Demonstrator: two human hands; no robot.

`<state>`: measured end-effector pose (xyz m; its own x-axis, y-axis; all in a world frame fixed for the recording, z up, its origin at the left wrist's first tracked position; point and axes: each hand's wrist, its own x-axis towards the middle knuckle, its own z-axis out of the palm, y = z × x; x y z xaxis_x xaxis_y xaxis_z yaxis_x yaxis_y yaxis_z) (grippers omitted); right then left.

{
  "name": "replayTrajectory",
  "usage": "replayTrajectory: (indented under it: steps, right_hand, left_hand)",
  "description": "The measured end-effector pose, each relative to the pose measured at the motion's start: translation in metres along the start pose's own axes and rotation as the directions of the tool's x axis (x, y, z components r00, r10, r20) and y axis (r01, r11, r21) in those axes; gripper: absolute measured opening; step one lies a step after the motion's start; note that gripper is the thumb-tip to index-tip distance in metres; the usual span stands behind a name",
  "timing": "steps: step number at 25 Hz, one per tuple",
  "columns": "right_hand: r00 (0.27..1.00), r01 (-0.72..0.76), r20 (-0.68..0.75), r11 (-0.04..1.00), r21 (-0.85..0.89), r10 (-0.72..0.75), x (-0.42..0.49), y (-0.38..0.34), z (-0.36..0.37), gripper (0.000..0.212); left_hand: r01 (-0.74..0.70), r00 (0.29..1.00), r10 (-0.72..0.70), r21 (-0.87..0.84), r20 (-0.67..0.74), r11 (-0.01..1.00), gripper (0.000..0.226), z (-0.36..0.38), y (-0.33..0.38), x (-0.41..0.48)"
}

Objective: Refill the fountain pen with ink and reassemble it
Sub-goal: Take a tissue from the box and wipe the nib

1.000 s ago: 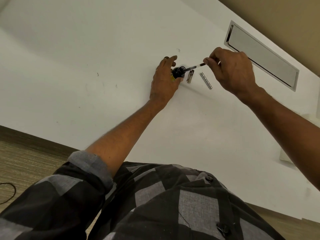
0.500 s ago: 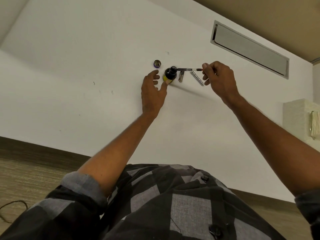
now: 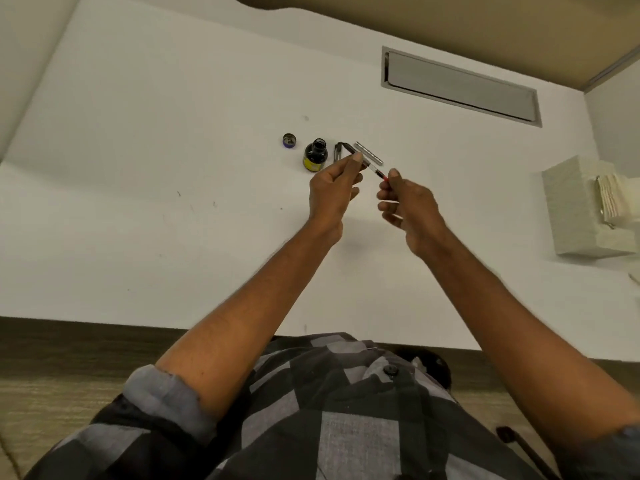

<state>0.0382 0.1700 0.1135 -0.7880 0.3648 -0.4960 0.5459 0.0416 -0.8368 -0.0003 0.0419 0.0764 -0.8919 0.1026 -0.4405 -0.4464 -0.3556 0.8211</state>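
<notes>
Both hands hold the thin pen section with its converter [image 3: 371, 168] above the white table. My left hand [image 3: 332, 188] pinches its nib end; my right hand [image 3: 407, 202] pinches the red-tipped rear end. The open ink bottle [image 3: 315, 155], black with a yellow label, stands just left of my left hand. Its loose lid [image 3: 289, 140] lies further left. A silver pen barrel [image 3: 369, 153] and a dark pen cap [image 3: 338, 152] lie on the table behind my hands.
A recessed metal cable hatch [image 3: 460, 86] sits in the white table [image 3: 173, 202] at the back right. A cream tissue box [image 3: 585, 206] stands at the right edge. The table's front edge runs just beyond my checked shirt.
My right hand drew the pen section out of the ink bottle and toward me. My left hand let go of the bottle and took hold of the section's nib end.
</notes>
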Motion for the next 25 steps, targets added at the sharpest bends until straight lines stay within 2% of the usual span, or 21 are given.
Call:
replayTrajectory:
  steps: [4,8,12,15,20,25]
  right_hand:
    - [0.999,-0.033,-0.009,0.993,0.117,0.035,-0.034,0.015,-0.007,0.033]
    - [0.999,-0.045,-0.015,0.994,0.102,0.047,-0.055,0.030,-0.033,0.050]
    - [0.994,-0.060,-0.081,0.990,0.131,0.071,-0.062,0.052,-0.092,0.060]
    - [0.988,-0.052,-0.137,0.985,0.162,0.075,-0.056,0.066,-0.149,0.056]
    - [0.961,0.032,-0.274,0.981,0.192,0.023,-0.033,0.078,-0.280,0.036]
    - [0.884,0.127,-0.466,0.978,0.165,-0.036,0.004,0.088,-0.408,0.017]
  left_hand:
    - [0.069,0.996,-0.068,-0.010,0.058,0.998,0.031,0.014,-0.004,-0.016]
    - [0.096,0.987,-0.100,0.036,0.122,0.995,0.027,0.033,-0.004,-0.031]
    - [0.082,0.974,-0.107,0.127,0.200,0.988,0.028,0.071,0.003,-0.046]
    - [0.085,0.953,-0.134,0.185,0.271,0.979,0.033,0.100,0.003,-0.052]
    - [0.101,0.915,-0.192,0.260,0.355,0.960,0.030,0.170,-0.019,-0.066]
    - [0.150,0.894,-0.234,0.237,0.382,0.960,0.026,0.243,-0.056,-0.076]
